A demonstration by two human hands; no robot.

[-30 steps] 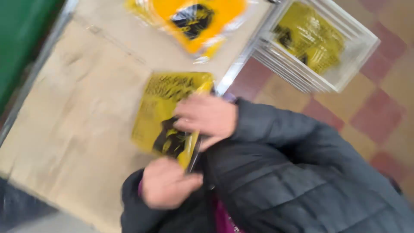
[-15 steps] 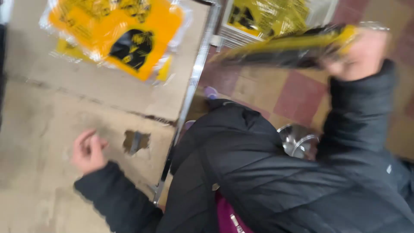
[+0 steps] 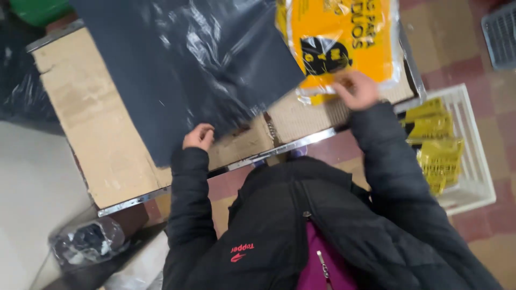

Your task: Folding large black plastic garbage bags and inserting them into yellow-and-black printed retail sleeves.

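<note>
Since prev. frame, right hand (image 3: 356, 89) dropped from overhead to the orange bag pack (image 3: 344, 40), fingers pinching its near edge. Left hand (image 3: 199, 137) now grips the black plastic sheet (image 3: 183, 64), glossy, spread flat over the cardboard-topped table (image 3: 102, 134). Hands well apart. White crate (image 3: 473, 161) w/ yellow packs at right.

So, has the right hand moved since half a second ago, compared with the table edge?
Yes. The right hand was raised over the floor, beyond the table edge; now it is over the table, touching the orange packet.
</note>
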